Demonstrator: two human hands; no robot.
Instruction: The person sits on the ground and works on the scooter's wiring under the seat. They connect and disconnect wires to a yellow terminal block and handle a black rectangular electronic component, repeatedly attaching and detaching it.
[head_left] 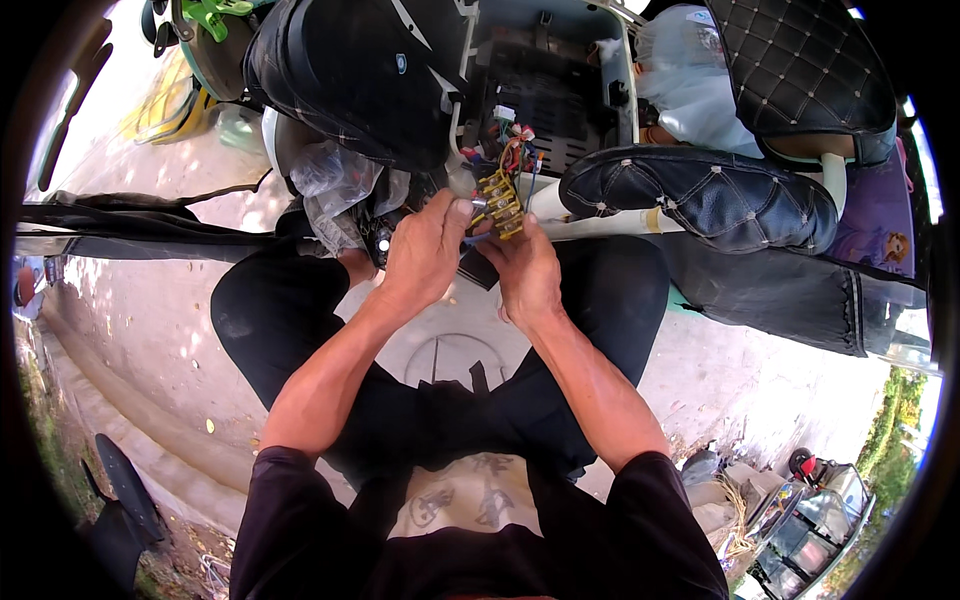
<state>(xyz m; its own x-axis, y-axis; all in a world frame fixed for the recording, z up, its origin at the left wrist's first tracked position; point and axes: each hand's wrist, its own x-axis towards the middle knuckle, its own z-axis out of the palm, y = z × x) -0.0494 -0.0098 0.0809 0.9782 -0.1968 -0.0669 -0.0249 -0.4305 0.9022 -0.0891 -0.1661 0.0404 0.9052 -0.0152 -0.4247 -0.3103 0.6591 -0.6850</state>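
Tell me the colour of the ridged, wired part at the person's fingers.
The ridged part is mainly yellow; it shows best in the head view.

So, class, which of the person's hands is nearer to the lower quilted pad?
The right hand: it is left of the quilted pad, at the yellow block. The left hand is farther left, across the block.

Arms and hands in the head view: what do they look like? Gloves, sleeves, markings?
Left hand and right hand are bare, no gloves. Forearms are uncovered, with no watch or wristband visible. Dark, loose short sleeves end around the elbows.
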